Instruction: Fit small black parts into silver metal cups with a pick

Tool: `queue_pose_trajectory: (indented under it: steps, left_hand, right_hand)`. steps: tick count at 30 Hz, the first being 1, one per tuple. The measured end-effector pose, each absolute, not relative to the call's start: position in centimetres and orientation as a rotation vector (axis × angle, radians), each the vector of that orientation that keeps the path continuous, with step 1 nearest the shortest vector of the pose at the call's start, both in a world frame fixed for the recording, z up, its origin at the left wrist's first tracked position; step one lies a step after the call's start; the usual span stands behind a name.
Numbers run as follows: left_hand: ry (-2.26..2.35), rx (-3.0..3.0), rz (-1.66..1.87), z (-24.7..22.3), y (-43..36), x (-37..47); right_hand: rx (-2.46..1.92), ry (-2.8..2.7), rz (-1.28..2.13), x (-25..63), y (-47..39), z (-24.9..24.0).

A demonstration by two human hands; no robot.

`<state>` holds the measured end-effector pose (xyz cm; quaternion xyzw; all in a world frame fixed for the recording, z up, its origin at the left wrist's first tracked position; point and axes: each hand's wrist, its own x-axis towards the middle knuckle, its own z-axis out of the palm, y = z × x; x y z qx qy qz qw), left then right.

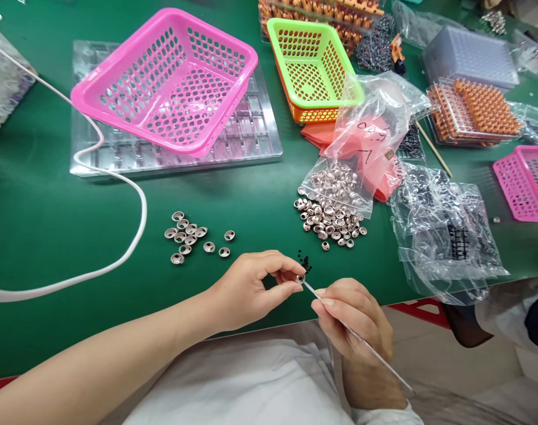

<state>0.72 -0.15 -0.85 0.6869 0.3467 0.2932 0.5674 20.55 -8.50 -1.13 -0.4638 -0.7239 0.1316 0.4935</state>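
Note:
Between thumb and forefinger, my left hand (255, 289) pinches a small silver metal cup (300, 278) near the table's front edge. My right hand (357, 319) grips a thin metal rod, like tweezers or a probe (370, 348), whose tip meets the cup. Just behind the fingertips lie several tiny black pieces (305, 261). A loose group of similar silver cups (189, 239) sits to the left, and a larger heap of them (331, 221) spills from a clear plastic bag (361, 195). What is inside the held cup is too small to make out.
A pink basket (198, 144) rests on a clear plastic tray (264, 139). Behind are a green basket (317, 100), orange parts (490, 112) and bagged black parts (459, 242). A white cable (142, 218) crosses the left side; another pink basket (521, 189) stands right.

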Motion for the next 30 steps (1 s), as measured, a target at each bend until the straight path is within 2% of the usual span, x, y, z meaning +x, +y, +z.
queue_pose_trajectory:
  steps: [30]
  left_hand:
    - [0.823,1.627,0.679,-0.49,-0.11,0.74]
  right_hand:
    - [-1.132,-1.741,0.298,20.44,-8.56,-1.38]
